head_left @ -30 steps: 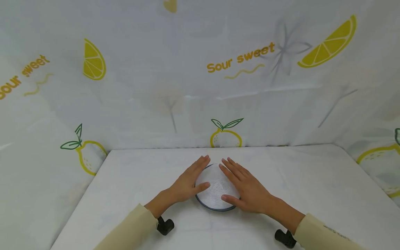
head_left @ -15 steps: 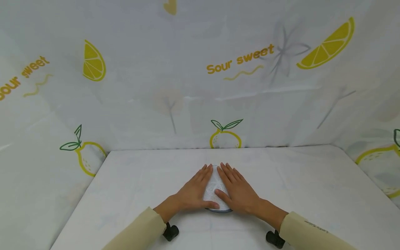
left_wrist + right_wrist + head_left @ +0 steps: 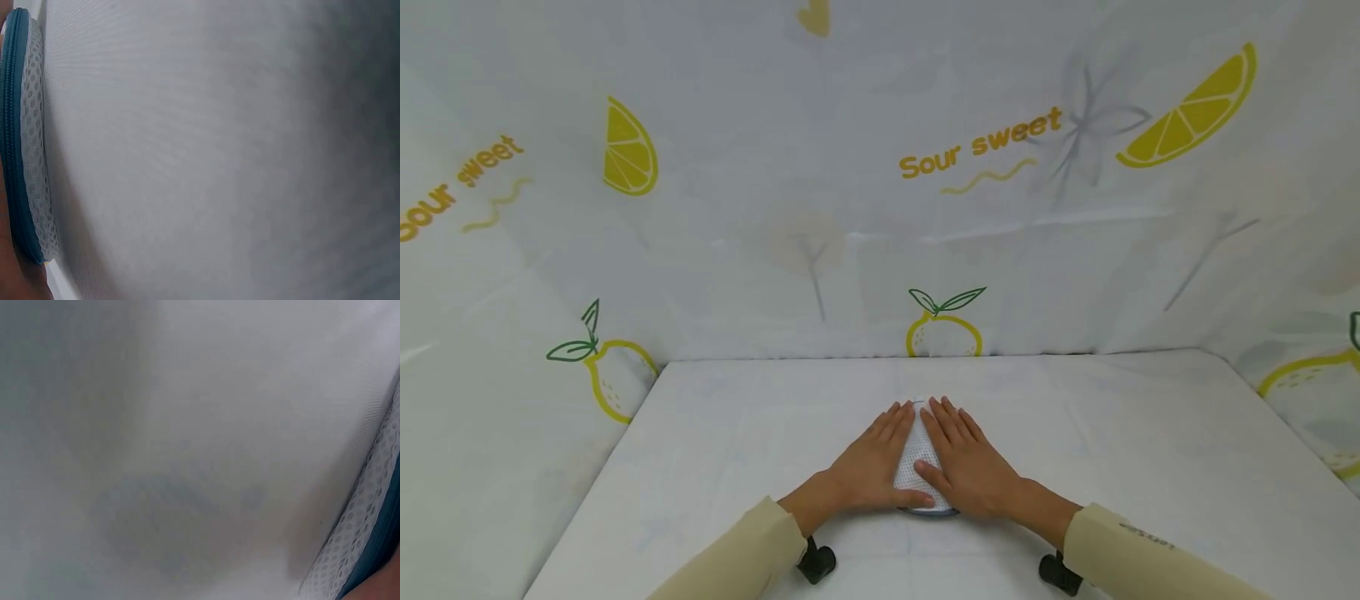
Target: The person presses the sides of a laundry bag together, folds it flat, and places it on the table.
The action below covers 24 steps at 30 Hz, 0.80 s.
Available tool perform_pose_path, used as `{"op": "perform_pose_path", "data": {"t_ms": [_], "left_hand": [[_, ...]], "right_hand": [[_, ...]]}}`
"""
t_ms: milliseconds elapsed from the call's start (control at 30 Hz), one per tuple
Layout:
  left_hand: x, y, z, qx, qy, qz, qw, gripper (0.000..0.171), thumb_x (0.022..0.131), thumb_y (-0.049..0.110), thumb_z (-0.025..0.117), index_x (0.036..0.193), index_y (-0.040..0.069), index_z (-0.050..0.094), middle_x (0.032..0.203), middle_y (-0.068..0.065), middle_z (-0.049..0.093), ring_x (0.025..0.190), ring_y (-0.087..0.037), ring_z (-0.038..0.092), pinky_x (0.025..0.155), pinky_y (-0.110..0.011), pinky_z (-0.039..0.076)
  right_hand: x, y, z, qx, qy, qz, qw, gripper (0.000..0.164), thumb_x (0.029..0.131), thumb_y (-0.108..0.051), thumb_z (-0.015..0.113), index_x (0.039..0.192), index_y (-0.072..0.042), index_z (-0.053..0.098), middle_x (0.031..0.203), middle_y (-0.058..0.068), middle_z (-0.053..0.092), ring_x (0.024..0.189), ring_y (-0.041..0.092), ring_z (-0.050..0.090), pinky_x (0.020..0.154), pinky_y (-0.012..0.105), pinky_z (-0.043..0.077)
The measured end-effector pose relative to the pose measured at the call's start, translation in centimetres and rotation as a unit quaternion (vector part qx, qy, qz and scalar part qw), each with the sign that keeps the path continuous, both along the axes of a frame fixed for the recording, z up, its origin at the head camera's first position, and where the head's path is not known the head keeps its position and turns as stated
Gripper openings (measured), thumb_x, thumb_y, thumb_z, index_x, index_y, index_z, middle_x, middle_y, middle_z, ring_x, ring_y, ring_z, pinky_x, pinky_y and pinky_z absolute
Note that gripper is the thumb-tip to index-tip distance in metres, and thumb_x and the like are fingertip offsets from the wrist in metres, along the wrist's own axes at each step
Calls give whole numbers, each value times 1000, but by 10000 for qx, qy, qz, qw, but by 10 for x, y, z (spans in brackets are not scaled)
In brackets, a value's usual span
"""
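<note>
A round white mesh laundry bag (image 3: 917,462) with a blue zipped edge lies flat at the middle of the table. My left hand (image 3: 867,471) rests on its left side, and my right hand (image 3: 974,473) rests on its right side, both with straight fingers pointing away from me. The left thumb reaches across the bag's near part. Much of the mesh is hidden under the palms. In the left wrist view the bag's blue zipper (image 3: 14,137) shows close up along the left edge. The right wrist view catches the mesh side (image 3: 357,537) at its lower right.
White cloth covers the table (image 3: 737,433). Behind it hangs a white curtain (image 3: 737,275) printed with lemons and words. Black wrist-camera mounts (image 3: 817,563) hang below both cuffs, close to the tabletop.
Both hands have come inward, closer together over the bag, and slightly toward me. More of the bag is now covered. Over the last half second they have barely moved.
</note>
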<state>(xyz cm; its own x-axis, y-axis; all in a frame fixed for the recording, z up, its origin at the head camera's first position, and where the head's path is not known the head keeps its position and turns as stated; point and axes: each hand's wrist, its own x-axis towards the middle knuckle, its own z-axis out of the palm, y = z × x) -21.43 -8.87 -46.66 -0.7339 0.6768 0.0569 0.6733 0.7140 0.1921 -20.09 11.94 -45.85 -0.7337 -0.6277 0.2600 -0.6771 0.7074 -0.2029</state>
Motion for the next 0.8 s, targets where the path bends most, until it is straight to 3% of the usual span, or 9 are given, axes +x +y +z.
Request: {"op": "perform_pose_path", "data": {"t_ms": [500, 800], "left_hand": [[4, 0, -1, -232, 38, -72, 9997, 113, 82, 81, 35, 151, -3, 3, 158, -17, 1, 145, -30, 1, 115, -39, 8], [2, 2, 1, -161, 69, -45, 9998, 113, 82, 80, 37, 151, -2, 4, 159, -17, 2, 145, -29, 1, 115, -41, 10]], "right_hand": [[3, 0, -1, 448, -370, -90, 9983, 75, 102, -50, 30, 150, 4, 14, 156, 24, 9, 144, 36, 5, 113, 53, 10], [0, 1, -1, 459, -306, -72, 9985, 74, 102, -50, 30, 150, 5, 15, 156, 24, 9, 143, 37, 6, 112, 53, 10]]}}
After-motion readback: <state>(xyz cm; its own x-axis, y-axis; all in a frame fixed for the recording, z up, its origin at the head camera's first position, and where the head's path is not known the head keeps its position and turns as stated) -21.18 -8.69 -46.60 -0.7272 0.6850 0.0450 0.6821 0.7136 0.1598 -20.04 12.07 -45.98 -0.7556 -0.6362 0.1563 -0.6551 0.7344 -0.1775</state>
